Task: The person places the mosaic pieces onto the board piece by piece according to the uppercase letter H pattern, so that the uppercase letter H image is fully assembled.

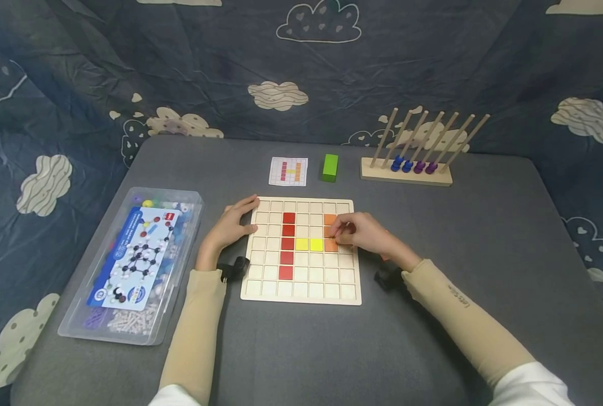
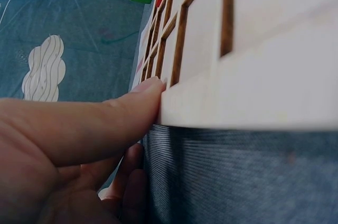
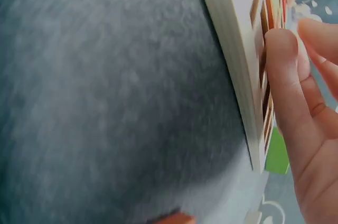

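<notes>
A square wooden grid board (image 1: 301,290) lies on the table. A column of red tiles (image 1: 287,243), two yellow tiles (image 1: 309,245) and several orange tiles (image 1: 330,219) sit in its cells. At the board's upper left corner is my left hand (image 1: 232,221), its thumb (image 2: 140,110) resting against the edge and nothing gripped. My right hand (image 1: 364,232) is over the orange column, thumb and index fingertips close together by the tiles. In the right wrist view those fingers (image 3: 288,71) hover at the board's surface; whether a tile is between them is hidden.
Behind the board lie a pattern card (image 1: 288,171) and a green block (image 1: 330,168). A pegged wooden stand (image 1: 408,176) with blue and purple beads is at back right. A clear lidded case (image 1: 128,332) occupies the left. Something orange (image 1: 385,257) lies by my right wrist.
</notes>
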Tool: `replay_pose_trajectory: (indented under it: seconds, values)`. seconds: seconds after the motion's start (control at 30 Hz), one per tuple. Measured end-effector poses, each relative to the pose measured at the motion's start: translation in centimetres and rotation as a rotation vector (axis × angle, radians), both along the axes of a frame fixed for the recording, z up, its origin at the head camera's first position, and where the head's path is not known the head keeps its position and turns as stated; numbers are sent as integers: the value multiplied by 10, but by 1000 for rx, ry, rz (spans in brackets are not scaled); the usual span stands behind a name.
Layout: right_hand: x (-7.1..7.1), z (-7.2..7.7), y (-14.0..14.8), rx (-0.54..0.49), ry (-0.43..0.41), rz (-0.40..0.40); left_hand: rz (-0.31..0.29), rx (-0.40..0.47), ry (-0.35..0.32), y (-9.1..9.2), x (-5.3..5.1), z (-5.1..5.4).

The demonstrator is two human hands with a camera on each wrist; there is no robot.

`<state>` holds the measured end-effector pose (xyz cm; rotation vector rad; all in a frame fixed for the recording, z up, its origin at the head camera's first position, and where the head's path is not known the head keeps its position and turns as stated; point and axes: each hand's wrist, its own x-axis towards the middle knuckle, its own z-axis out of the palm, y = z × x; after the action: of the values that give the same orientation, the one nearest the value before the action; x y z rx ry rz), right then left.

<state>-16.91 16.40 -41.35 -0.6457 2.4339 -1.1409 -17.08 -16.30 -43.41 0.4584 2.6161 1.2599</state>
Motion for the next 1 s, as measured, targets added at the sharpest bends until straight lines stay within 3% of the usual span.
replay_pose_trajectory:
  seconds: [0.27, 0.37, 0.73, 1.0]
  values:
    - [-11, -5, 33, -253, -181, -63, 3, -4, -3, 0, 0, -1]
    - [-12, -5, 49, -301, -216, -106, 3, -6, -3, 0, 0, -1]
    - [-11, -8, 101, -329, -181, -208, 6, -4, -2, 0, 0, 0]
    - [-3, -7, 115, -271, -170, -256, 8, -6, -12, 0, 0, 0]
